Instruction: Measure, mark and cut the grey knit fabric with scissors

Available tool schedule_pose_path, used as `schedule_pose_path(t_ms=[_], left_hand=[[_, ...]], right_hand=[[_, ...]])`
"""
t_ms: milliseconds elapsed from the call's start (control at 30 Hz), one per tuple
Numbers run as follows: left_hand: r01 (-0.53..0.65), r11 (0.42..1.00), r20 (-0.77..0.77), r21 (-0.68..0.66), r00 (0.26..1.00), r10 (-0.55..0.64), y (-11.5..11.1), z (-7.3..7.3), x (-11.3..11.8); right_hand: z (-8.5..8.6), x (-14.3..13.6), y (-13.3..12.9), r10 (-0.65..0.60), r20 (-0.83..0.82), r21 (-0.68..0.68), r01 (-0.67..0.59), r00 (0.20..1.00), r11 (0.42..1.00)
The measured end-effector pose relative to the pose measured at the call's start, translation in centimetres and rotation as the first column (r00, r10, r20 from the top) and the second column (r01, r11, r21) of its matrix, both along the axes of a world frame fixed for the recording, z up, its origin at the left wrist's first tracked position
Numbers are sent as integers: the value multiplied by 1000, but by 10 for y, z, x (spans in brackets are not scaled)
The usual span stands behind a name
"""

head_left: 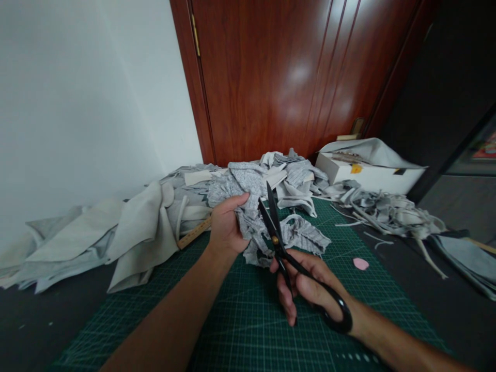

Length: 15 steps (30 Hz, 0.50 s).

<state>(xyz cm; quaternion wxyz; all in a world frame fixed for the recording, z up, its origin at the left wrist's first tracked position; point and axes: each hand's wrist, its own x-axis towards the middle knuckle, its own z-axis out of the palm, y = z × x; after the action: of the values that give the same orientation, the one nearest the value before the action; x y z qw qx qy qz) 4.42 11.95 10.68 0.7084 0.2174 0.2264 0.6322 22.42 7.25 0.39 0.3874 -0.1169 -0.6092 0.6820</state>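
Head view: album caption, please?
Left hand grips grey fabric; right hand holds open black scissors over a green mat.

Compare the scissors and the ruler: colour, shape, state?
The scissors are black; the ruler is tan.
The scissors have two crossed blades, parted at the tips; the ruler is one straight strip.
The scissors are in the right hand; the ruler lies beside pale cloth.
Both look slim.

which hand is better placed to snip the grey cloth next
The right hand, most likely: it holds the black scissors, blades parted close to the grey cloth, while the left hand grips that cloth.
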Motion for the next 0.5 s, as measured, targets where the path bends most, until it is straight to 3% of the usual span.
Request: schedule_pose_path(t_ms=[267,500], left_hand=[[-62,996,-22,68,998,64,-1,-21,9],[-83,996,-1,28,997,83,-4,-22,14]], right_hand=[[6,-1,0,-120,22,52,119,993,992],[11,-1,-1,-227,71,94,220,971,971]])
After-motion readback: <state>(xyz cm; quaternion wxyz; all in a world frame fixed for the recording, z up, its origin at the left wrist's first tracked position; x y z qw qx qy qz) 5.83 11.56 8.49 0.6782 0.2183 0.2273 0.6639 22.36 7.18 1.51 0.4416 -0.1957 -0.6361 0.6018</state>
